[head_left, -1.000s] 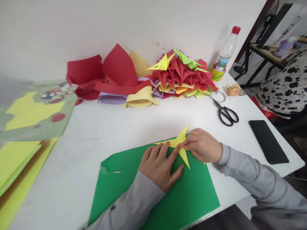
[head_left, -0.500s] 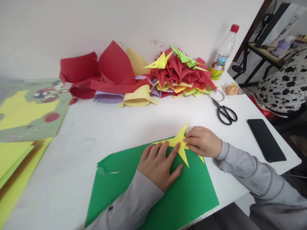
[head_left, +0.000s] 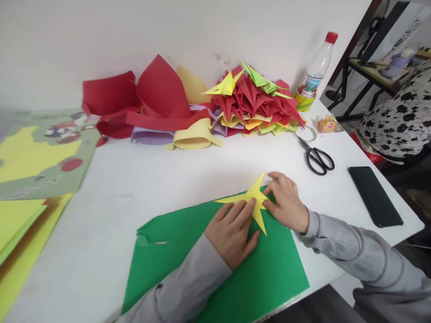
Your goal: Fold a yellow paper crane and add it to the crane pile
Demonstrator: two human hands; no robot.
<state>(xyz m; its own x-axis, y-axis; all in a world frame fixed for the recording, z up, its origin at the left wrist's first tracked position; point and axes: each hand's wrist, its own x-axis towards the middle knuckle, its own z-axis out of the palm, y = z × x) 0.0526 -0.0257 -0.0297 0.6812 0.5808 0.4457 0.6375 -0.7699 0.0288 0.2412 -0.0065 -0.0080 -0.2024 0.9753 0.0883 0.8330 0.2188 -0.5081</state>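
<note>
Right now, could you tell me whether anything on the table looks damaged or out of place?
Yes. The green sheet under the left hand is damaged at its far left corner: the edge is ragged, with a short slit torn in. The yellow folded paper looks intact.

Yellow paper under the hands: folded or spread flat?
Folded. The yellow paper shows narrow pointed flaps, lying on the green sheet, pressed by the left hand and right hand.
</note>
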